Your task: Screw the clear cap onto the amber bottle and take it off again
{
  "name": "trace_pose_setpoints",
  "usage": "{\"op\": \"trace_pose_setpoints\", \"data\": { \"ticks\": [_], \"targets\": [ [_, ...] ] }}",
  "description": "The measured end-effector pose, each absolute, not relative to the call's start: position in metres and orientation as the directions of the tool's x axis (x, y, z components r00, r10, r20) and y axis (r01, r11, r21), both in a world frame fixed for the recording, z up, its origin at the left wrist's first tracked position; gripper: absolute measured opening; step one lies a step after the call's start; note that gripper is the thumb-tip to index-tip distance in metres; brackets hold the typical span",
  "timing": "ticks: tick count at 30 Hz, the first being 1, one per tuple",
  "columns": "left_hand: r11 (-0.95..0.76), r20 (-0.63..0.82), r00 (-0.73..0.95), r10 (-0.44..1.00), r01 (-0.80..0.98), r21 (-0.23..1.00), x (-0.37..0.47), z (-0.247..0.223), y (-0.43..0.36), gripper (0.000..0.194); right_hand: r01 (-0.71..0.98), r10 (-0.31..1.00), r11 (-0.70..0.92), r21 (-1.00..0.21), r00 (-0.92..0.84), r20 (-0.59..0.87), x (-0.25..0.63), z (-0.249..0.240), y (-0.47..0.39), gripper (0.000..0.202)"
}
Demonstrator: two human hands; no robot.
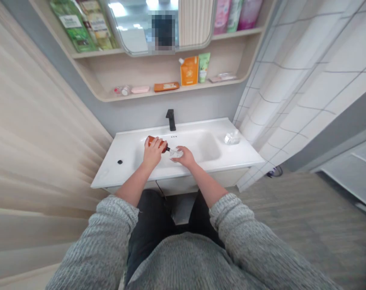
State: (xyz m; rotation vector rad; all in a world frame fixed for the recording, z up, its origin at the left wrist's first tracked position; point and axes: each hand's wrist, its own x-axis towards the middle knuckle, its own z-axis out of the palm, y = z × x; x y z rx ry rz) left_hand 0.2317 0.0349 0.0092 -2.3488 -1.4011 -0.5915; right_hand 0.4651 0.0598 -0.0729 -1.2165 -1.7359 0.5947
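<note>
Grey sweater [189,262], hands [153,154] over basin [208,146]: brown bottle [164,146] in left, clear container [176,153] right.

On my feed I can read nothing for certain: the print on the green bottle's white label [70,21] and on the orange pouch [189,69] is too blurred.

I see black tap [171,121] | in front: white sink [208,145], red-brown bottle [164,147], clear vessel [176,153] | above: orange pouch [189,72] | right: dark-lined white tiles [310,105]
</note>
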Motion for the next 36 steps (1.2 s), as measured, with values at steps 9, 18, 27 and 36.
{"op": "trace_pose_setpoints", "data": {
  "ticks": [9, 18, 27, 36],
  "targets": [
    [-0.471, 0.543, 0.449, 0.709, 0.875, -0.109, 0.228, 0.008, 0.037, 0.055, 0.461, 0.904, 0.410, -0.787, -0.094, 0.416, 0.464, -0.080, 0.064, 0.078],
    [-0.505, 0.568, 0.500, 0.653, 0.847, -0.165, 0.225, 0.012, 0.037, 0.056, 0.441, 0.889, 0.441, -0.782, -0.092, 0.449, 0.464, -0.079, 0.063, 0.078],
    [-0.516, 0.574, 0.523, 0.631, 0.835, -0.193, 0.224, 0.014, 0.039, 0.057, 0.425, 0.880, 0.457, -0.781, -0.089, 0.467, 0.463, -0.078, 0.063, 0.078],
    [-0.547, 0.541, 0.549, 0.638, 0.817, -0.184, 0.223, 0.018, 0.040, 0.055, 0.402, 0.880, 0.460, -0.792, -0.089, 0.466, 0.464, -0.075, 0.060, 0.077]
  ]
}}
